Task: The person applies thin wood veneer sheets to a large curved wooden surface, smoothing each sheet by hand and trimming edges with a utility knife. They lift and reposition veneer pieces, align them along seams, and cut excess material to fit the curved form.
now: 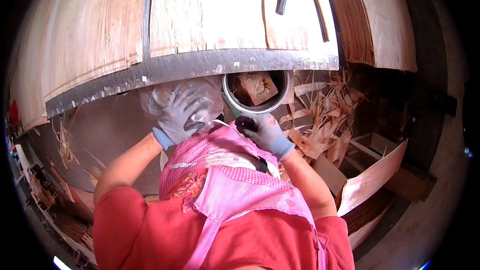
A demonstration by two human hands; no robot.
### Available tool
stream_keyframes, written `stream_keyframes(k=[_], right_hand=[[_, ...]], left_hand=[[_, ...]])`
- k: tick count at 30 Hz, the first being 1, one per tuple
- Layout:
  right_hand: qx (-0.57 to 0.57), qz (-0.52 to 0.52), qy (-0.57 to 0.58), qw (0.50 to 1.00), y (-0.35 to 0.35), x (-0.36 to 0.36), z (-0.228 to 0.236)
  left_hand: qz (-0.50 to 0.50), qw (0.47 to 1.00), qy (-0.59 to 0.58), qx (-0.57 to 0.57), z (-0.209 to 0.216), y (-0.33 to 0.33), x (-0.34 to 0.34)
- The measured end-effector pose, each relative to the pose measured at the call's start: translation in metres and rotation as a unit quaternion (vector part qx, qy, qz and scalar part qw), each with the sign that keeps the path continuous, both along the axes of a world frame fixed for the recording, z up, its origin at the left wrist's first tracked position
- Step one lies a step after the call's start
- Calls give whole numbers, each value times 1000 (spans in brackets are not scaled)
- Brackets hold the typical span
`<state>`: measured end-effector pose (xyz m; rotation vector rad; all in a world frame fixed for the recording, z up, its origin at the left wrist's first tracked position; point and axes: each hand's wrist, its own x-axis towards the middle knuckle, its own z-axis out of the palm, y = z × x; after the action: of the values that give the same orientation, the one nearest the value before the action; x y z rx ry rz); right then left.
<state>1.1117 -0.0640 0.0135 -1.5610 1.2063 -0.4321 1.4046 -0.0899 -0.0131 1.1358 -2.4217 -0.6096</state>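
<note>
Just under the edge of the dark workbench (190, 67), a clear plastic bag (200, 95) is gripped by the gloved left hand (179, 115), fingers spread and curled over it. A small dark object (246, 124) is pinched in the closed fingers of the right hand (267, 132). Just beside stands a round metal tin (255, 90) holding a brown block (257, 87); veneer scraps (320, 115) are strewn to the right

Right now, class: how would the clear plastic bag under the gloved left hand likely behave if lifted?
The clear plastic bag looks thin and crumpled, so probably floppy and light. Its glossy film may slip against the left hand in its grey glove. It would likely sag rather than hold shape.
</note>
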Motion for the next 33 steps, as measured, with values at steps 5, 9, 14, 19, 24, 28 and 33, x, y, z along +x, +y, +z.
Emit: stream_keyframes(k=[5, 9, 14, 19, 24, 28, 33], right_hand=[[67, 6, -8, 998, -18, 0, 24], [-8, 61, 5, 998, -7, 34, -4], [68, 53, 121, 989, 36, 50, -70], [213, -52, -100, 971, 55, 57, -126], [387, -135, -360, 838, 55, 81, -131], [337, -118, -362, 861, 51, 88, -130], [436, -117, -388, 804, 44, 95, -122]], left_hand=[[113, 991, 58, 39, 1, 12, 25], [177, 979, 74, 70, 3, 21, 33], [106, 990, -54, 78, -4, 29, 42], [56, 976, -197, 76, -41, 35, 19], [91, 962, -257, 26, -70, 19, 40], [131, 940, -301, 96, -65, 10, 57], [110, 959, -252, 61, -56, 18, 53]])
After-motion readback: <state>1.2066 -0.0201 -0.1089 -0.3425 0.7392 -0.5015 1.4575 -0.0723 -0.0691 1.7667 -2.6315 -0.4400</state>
